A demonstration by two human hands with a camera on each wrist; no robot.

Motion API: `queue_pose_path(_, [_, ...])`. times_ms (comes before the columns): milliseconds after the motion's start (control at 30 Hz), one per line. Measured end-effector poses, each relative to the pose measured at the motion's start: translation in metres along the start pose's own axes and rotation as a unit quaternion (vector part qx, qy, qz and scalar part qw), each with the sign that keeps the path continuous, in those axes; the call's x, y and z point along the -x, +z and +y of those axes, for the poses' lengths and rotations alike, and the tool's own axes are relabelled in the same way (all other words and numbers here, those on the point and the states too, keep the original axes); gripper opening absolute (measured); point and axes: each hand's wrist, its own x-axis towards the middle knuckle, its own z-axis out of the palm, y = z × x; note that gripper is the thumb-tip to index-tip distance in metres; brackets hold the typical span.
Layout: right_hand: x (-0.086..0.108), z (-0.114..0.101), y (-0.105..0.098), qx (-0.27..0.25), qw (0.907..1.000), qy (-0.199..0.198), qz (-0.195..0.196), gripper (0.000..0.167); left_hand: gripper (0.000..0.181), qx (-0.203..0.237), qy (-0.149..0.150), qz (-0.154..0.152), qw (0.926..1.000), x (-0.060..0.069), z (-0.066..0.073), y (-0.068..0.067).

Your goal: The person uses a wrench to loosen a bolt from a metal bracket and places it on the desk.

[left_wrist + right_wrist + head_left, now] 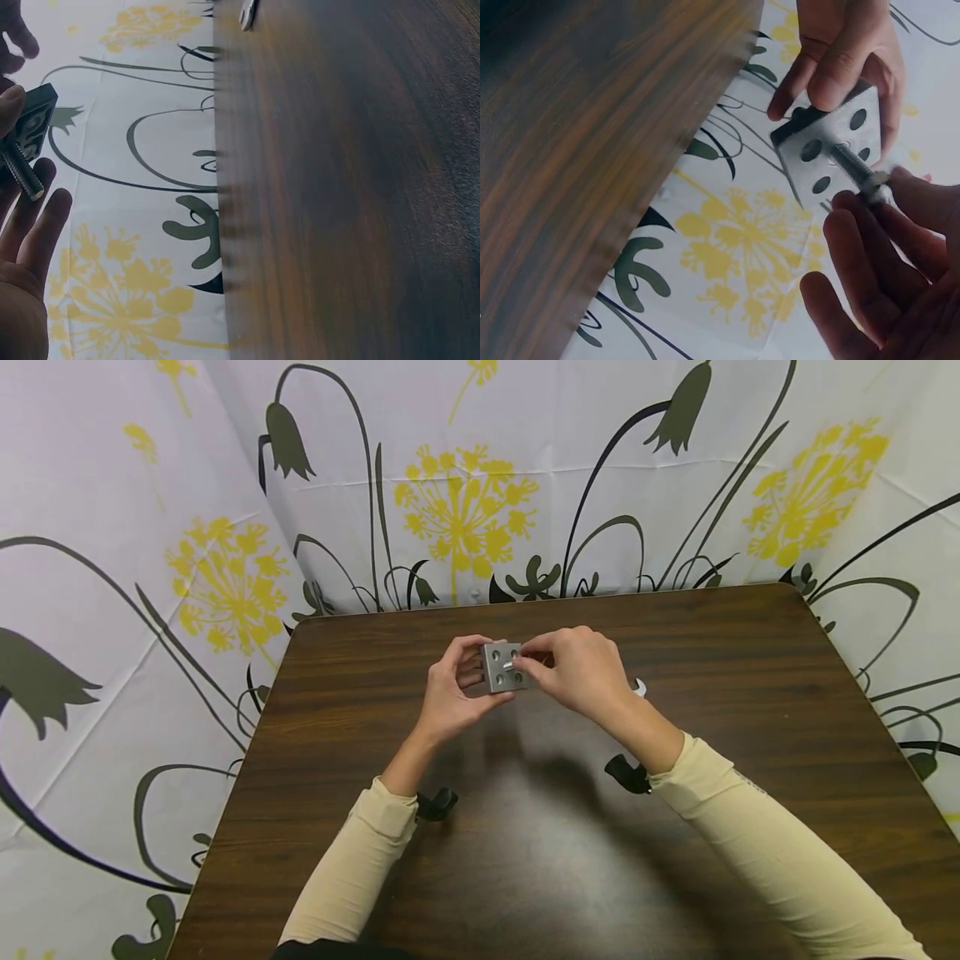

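A grey metal block [492,681] with several round holes is gripped at its edges by my left hand [448,700], thumb below and fingers above and behind. My right hand [585,670] pinches the outer end of a bolt [512,666] between thumb and fingertips. In the right wrist view, the threaded shank of that bolt [851,165] meets the middle of the block's face [832,124], among the holes. A threaded shank [24,174] also sticks out beside the block [41,112] in the left wrist view; whether it is the same bolt, I cannot tell.
Both hands are raised above a dark brown wooden table [337,718]. Partly hidden behind the right forearm, the shiny end of a wrench [640,687] lies on the tabletop. A white curtain [585,435] with yellow and grey flowers hangs behind the table.
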Motion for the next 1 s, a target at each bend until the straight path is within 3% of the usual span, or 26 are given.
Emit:
queue_pose_path(133, [0.0007,0.0009,0.0008,-0.008,0.9998,-0.016,0.001,0.022,0.068,0.001,-0.002,0.002,1.0,0.001,-0.0004,-0.0001])
queue_pose_path(367, [0.0008,0.001,0.0021,-0.014,0.9996,0.019,0.014,0.024,0.068,0.0,0.001,0.003,1.0,0.0013,0.0002,0.0004])
queue_pose_path(600, [0.0022,0.0022,0.0022,-0.019,0.9996,-0.018,-0.011,0.022,0.068,0.012,-0.002,0.0,0.9999,0.0024,-0.0022,0.0012])
queue_pose_path(833, [0.0034,0.0047,0.0019,-0.014,0.9998,0.011,-0.001,0.025,0.068,0.01,0.001,-0.001,0.9999,0.0011,-0.0029,0.0026])
queue_pose_path(1000, [0.0042,0.0044,0.0009,-0.023,0.9995,-0.019,-0.012,0.026,0.068,0.011,-0.004,-0.003,0.9999,0.0015,-0.0012,0.0024])
